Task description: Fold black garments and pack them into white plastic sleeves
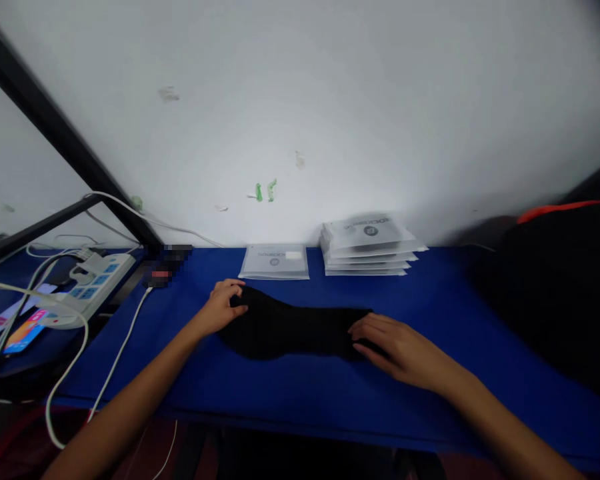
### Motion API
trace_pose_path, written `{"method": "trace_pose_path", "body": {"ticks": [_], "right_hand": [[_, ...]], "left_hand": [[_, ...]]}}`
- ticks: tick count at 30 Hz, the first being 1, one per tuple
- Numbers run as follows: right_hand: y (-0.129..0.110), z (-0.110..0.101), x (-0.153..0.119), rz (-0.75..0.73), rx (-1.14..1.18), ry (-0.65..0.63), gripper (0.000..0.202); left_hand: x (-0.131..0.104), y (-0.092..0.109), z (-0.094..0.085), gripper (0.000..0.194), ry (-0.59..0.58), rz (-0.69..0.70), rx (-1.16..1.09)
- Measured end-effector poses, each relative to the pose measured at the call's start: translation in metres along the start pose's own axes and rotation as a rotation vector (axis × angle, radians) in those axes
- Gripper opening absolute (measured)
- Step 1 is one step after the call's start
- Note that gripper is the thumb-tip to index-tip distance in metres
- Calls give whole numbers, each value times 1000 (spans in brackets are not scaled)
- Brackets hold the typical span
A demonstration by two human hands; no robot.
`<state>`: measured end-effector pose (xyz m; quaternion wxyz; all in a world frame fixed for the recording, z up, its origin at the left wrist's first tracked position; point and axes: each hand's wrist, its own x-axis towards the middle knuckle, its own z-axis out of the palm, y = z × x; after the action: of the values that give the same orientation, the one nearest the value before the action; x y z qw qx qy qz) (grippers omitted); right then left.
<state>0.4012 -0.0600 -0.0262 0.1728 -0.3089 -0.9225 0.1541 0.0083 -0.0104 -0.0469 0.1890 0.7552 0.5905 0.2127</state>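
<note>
A black fabric piece [295, 328], rounded and wide at its left end and narrower toward the right, lies stretched across the blue table. My left hand [223, 308] holds its upper left edge, with thumb and fingers curled onto the cloth. At the other end, my right hand [395, 347] has its fingers bent over the narrow end and the thumb near the lower edge. The dark cloth hides part of what the fingertips do.
Behind the fabric lie one flat frosted packet [274, 262] and a stack of similar packets [365, 247], against the white wall [360, 100]. A power strip [97, 287], phones [27, 330] and white cables are at left. A large black item [555, 287] stands at right.
</note>
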Motion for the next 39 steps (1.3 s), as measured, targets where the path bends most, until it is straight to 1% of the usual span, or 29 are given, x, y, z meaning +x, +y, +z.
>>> {"method": "trace_pose_path", "body": {"ticks": [1, 3, 5, 7, 11, 13, 15, 18, 20, 23, 24, 26, 28, 29, 31, 32, 33, 34, 37, 39], "right_hand": [[0, 1, 1, 8, -3, -20, 16], [0, 4, 2, 20, -10, -46, 17], [2, 8, 0, 33, -13, -45, 18], [4, 11, -2, 50, -7, -19, 18], [4, 17, -3, 90, -23, 55, 18], [4, 19, -2, 100, -42, 59, 19], [4, 20, -1, 104, -52, 49, 20], [4, 21, -1, 107, -56, 49, 21], [4, 21, -2, 112, -61, 59, 20], [3, 20, -3, 112, -64, 79, 19], [3, 20, -3, 110, -65, 85, 18], [2, 20, -3, 107, -70, 97, 18], [2, 19, -4, 97, -71, 101, 17], [2, 19, -5, 84, -68, 100, 16], [2, 19, -7, 41, -58, 96, 16], [2, 19, -7, 16, -53, 89, 18], [2, 20, -8, -8, -51, 79, 22], [1, 20, -8, -27, -48, 66, 26], [-3, 22, -5, -62, -26, 16, 39], [-5, 22, -3, -72, 1, -15, 45]], "left_hand": [[-2, 3, -3, 7, -6, 56, -64], [-8, 10, -11, 11, -10, 165, -173], [-16, 13, -19, 15, -18, 234, -216], [-26, 12, -27, 18, -47, 272, -177], [-47, 7, -36, 22, -148, 291, 24], [-55, 7, -35, 17, -178, 273, 87], [-60, 7, -31, 12, -154, 229, 134], [-62, 3, -22, 25, -54, 112, 197], [-60, -1, -16, 31, -13, 28, 200], [-57, -5, -13, 49, -26, -53, 197], [-57, -4, -13, 49, -41, -61, 202], [-57, -1, -15, 38, -61, -36, 193], [-57, 4, -17, 24, -81, 29, 146], [-57, 6, -19, 18, -94, 40, 113], [-54, 7, -23, 13, -114, -17, 30], [-51, 6, -25, 13, -97, -71, -21], [-47, 5, -27, 15, -50, -127, -80], [-42, 3, -29, 18, 30, -177, -148], [-23, 4, -31, 36, 358, -269, -364], [-11, 12, -27, 44, 566, -270, -476]]}}
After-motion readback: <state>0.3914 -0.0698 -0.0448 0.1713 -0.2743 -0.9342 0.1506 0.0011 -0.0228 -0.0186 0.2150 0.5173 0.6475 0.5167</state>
